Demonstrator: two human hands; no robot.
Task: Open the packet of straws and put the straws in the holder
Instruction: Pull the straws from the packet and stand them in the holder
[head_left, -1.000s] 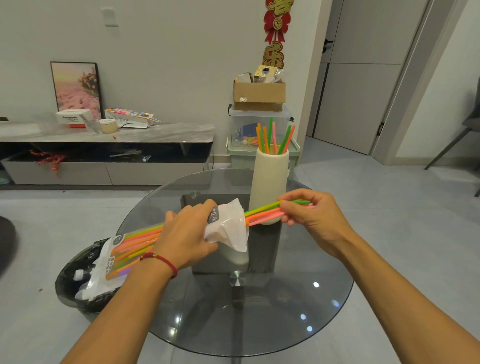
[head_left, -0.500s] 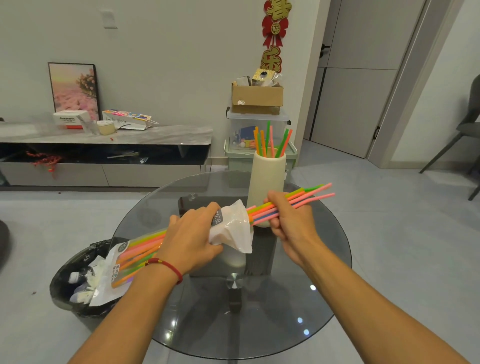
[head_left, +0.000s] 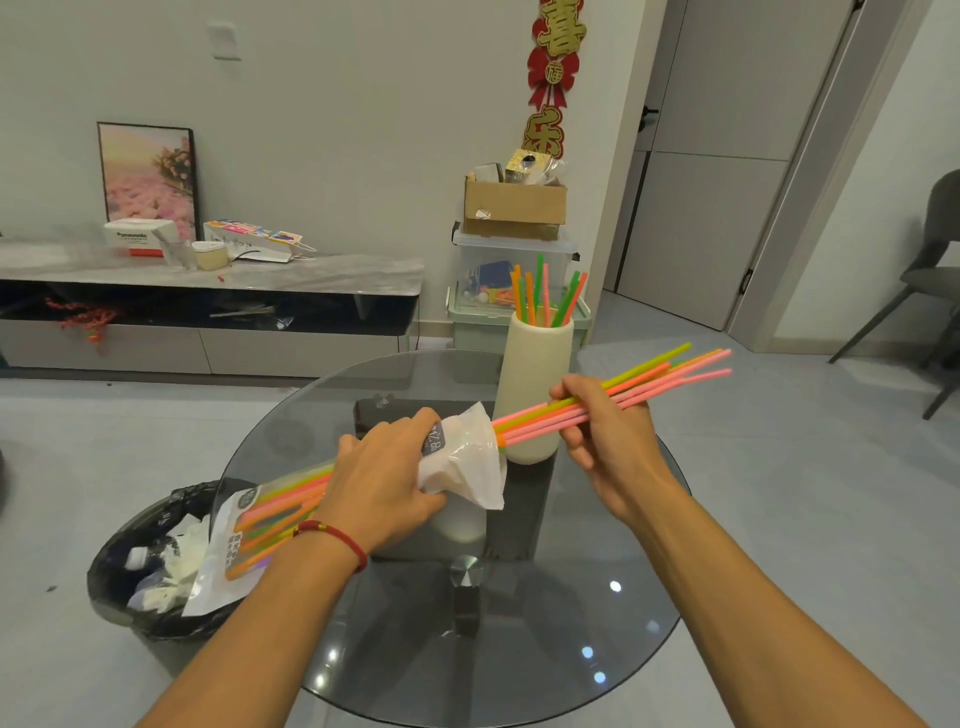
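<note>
My left hand (head_left: 382, 480) grips the white plastic straw packet (head_left: 462, 457) around its middle, held level above the glass table (head_left: 519, 639). Pink, green and orange straws show through the packet's clear end at lower left. My right hand (head_left: 605, 431) pinches a bundle of straws (head_left: 670, 376) that sticks out of the packet's open right end, their tips pointing right. A cream cylindrical holder (head_left: 532, 387) stands on the table just behind the bundle, with several straws upright in it.
A black-lined waste bin (head_left: 135, 566) stands on the floor left of the table, under the packet's tail. A cardboard box on plastic crates (head_left: 514, 270) is behind the holder. A low sideboard runs along the left wall; a grey chair (head_left: 930, 270) is at far right.
My right hand has drawn the bundle of straws further right out of the packet, so more of their length is exposed. My left hand has kept its grip on the packet.
</note>
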